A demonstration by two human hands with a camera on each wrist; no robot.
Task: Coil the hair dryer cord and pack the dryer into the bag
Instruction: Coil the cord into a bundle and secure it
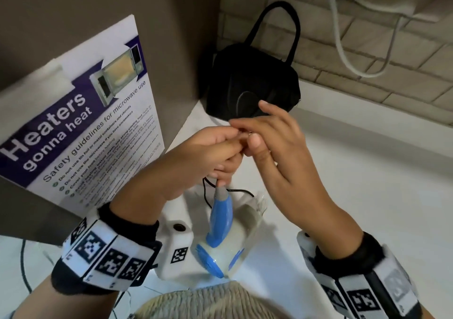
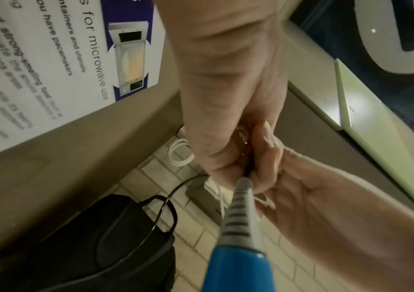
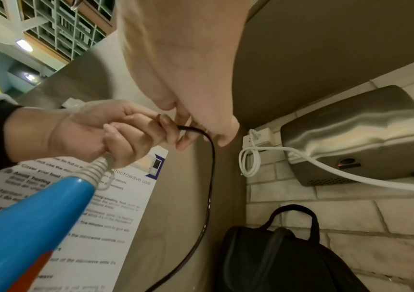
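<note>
The blue and white hair dryer (image 1: 219, 233) hangs handle-up over the white counter (image 1: 355, 171). My left hand (image 1: 230, 157) grips its black cord (image 3: 209, 168) just above the grey ribbed strain relief (image 2: 239, 207). Thumb and fingers of my right hand (image 1: 245, 133) pinch the same cord right beside the left fingers. From there the cord drops in a loose line toward the counter. The black bag (image 1: 252, 85) stands in the corner behind both hands, handle up; whether it is open does not show.
A microwave safety poster (image 1: 81, 134) leans on the brown panel at the left. On the tiled wall hang a steel hand dryer (image 3: 356, 134) and a white cable (image 3: 249, 162) plugged into a socket (image 3: 258, 136).
</note>
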